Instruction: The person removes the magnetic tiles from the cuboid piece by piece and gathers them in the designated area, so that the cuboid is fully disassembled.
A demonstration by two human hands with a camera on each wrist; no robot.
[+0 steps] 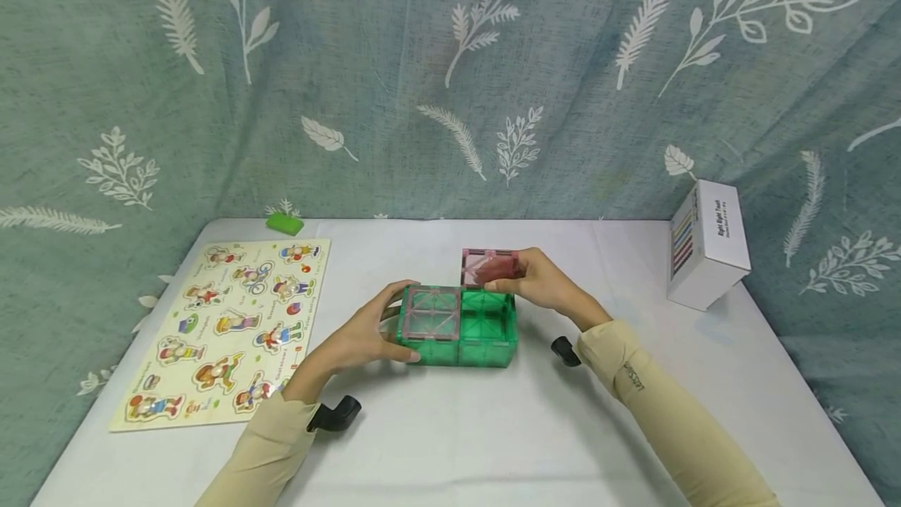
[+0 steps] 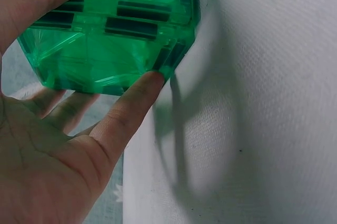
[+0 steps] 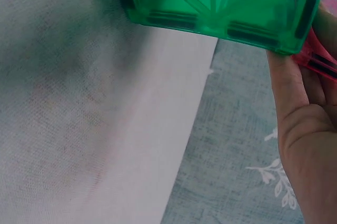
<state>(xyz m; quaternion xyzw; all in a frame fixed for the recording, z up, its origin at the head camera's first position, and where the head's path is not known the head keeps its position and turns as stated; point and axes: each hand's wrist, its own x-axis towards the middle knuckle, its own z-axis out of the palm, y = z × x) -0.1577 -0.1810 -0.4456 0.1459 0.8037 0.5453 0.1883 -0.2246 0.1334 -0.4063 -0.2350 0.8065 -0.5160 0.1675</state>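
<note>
Left hand [image 1: 366,331] gripped the green box [image 1: 486,355] at its left end. Right hand's [image 1: 545,284] fingers pinched a pink tile [image 1: 486,267] at the box's rear right. Judged: covering step; next move called for lowering the tile flat.

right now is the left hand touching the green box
Touching. The left wrist view shows it: the left hand has a fingertip against the edge of the green box, with no gap between.
</note>
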